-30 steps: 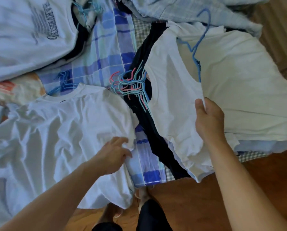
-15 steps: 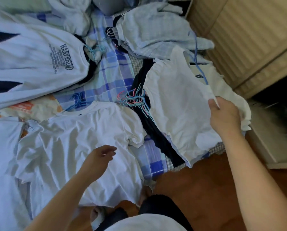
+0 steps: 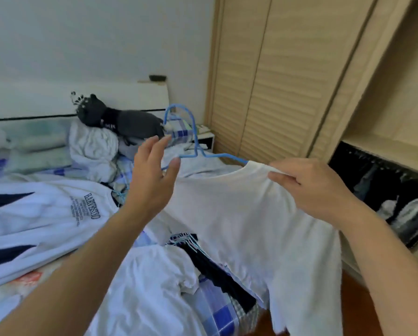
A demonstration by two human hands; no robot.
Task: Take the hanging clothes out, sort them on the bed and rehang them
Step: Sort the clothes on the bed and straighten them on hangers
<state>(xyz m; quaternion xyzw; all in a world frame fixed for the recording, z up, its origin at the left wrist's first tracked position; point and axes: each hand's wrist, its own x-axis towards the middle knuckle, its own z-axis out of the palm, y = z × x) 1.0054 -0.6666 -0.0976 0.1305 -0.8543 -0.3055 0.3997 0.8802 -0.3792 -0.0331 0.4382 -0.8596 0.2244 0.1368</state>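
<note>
From the head camera, the right hand [image 3: 317,187] pinches the shoulder of a white T-shirt [image 3: 251,214] and holds it up in the air over the bed [image 3: 217,311]. The shirt sits on a blue hanger [image 3: 193,141], and the hook sticks up above the neck. The left hand [image 3: 154,173] is spread wide with nothing in it, right beside the hanger's neck. It looks like it is about to take the hanger there, but it is not holding it.

The job now seems to be getting this shirt ready to hang up again. To do it well, the left hand should take the hanger just under the hook, so the shirt hangs straight. The right hand should then pull the shoulder cloth flat over the hanger's arm, so it does not slide off. The cloth is soft and floppy, so a gentle tug is enough.

The wardrobe [image 3: 385,190] stands open on the right, with dark clothes hanging inside. More shirts lie on the bed, one with dark printed letters [image 3: 84,209], and a bunch of hangers [image 3: 183,238] lies under the held shirt.
</note>
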